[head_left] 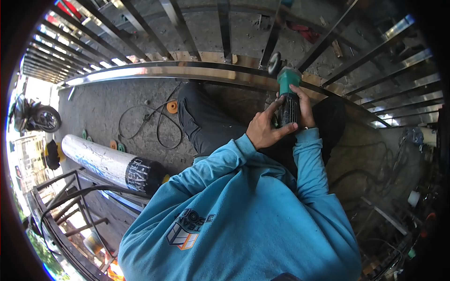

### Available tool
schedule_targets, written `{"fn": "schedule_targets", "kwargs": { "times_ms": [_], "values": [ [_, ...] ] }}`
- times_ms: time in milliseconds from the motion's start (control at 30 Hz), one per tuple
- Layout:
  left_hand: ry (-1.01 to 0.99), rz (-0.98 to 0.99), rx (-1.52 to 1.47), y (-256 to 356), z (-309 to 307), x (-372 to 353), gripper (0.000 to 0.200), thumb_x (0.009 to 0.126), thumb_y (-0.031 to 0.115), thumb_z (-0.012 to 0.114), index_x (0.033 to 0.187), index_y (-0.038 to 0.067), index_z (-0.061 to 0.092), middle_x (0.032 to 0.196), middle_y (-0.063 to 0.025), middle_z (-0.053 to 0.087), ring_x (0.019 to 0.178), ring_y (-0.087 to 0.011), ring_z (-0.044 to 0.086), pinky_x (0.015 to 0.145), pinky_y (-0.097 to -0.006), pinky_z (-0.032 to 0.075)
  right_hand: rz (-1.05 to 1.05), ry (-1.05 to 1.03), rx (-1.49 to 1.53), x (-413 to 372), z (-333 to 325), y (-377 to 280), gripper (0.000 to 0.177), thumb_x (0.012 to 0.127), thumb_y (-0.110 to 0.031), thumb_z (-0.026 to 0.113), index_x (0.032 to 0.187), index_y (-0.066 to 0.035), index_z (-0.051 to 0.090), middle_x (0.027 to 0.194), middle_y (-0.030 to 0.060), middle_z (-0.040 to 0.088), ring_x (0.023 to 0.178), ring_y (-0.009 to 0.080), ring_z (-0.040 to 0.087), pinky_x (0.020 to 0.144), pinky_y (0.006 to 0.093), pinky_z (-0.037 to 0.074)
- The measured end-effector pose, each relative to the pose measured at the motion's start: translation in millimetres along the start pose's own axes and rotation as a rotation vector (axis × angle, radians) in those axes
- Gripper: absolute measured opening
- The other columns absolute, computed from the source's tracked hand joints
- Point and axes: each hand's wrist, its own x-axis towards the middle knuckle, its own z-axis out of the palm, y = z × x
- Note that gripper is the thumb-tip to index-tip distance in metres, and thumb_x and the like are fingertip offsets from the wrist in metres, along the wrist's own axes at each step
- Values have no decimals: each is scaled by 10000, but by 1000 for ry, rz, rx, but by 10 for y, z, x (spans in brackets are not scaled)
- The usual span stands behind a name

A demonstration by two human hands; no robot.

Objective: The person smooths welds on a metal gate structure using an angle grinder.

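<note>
A green and black angle grinder (pixel 289 86) is between my two hands, its green head pointing away from me. My left hand (pixel 266 125) lies across the black body from the left, with the thumb over its rear end. From the other side, my right hand (pixel 305 107) wraps the body, fingers reaching up to the green part. The grinder's round wheel (pixel 275 63) stands on edge at the front left, right at a long shiny metal rail (pixel 206 68). Metal bars (pixel 224 28) run outward from that rail.
A white gas cylinder (pixel 101 157) lies on the floor to the left, near a looped cable (pixel 154 112) and an orange disc (pixel 172 107). Behind it stands a metal frame (pixel 77 206). A motorcycle (pixel 40 116) is parked at far left. Cables and clutter (pixel 398 159) lie to the right.
</note>
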Motion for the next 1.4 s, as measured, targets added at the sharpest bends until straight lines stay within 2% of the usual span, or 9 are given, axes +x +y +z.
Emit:
{"fn": "schedule_targets", "kwargs": {
  "times_ms": [67,133,233,400,467,867,1300,1367,1400],
  "values": [
    [-29,-63,-40,-54,-64,15,954,802,501,805,1472,-66,431,1048,-271,716,952,-330,736,854,-399,566,-59,23,-26,15,49,2,471,902,-427,663,1040,19,599,799,87,662,574,218,660,563,349,588],
    [4,-69,-59,-131,-81,36,956,789,552,784,1462,-41,455,1003,-284,715,933,-364,737,850,-414,566,-106,6,-92,66,43,-5,443,916,-393,666,1087,9,597,884,95,683,697,177,685,634,297,582],
    [67,-44,-88,-165,-30,34,963,773,600,767,1452,-19,480,968,-295,715,917,-396,738,848,-428,565,-30,-14,-140,154,48,-54,444,908,-423,652,1001,10,612,807,97,676,601,208,669,574,349,586],
    [111,-4,-104,-157,-17,48,963,772,600,766,1449,-23,483,986,-298,715,926,-398,736,857,-430,565,-114,65,-140,107,115,-59,419,920,-396,644,1005,13,613,832,100,680,668,197,683,612,326,591],
    [75,-25,-90,-146,-26,56,931,792,503,805,1460,-50,465,1035,-286,715,928,-343,738,836,-396,564,-141,57,-143,96,101,-70,413,924,-386,643,1014,16,612,845,101,683,687,195,687,625,320,594],
    [61,-47,-58,-163,16,14,932,786,542,806,1444,-31,482,770,-207,700,688,-276,719,671,-374,544,-77,-24,-86,97,20,-47,405,927,-388,644,1041,-1,612,853,100,687,666,184,685,619,305,587],
    [49,-88,-87,-115,30,-153,918,781,519,816,1439,-23,475,811,-212,712,704,-284,729,689,-366,555,-68,44,-76,-64,36,46,389,931,-395,641,1062,-29,618,860,80,689,670,172,683,612,309,587],
    [22,-104,-94,-56,21,-202,972,769,653,755,1435,-2,486,750,-257,686,761,-394,740,723,-449,572,-27,54,-99,-122,40,41,392,929,-391,643,1061,-23,618,860,82,688,669,175,680,616,307,585],
    [23,-106,-97,-49,46,-234,972,769,653,755,1435,-2,486,750,-257,686,761,-394,740,723,-449,572,-25,56,-102,-123,0,52,392,929,-391,643,1061,-23,618,860,82,688,669,175,680,616,307,585]
  ]
}}
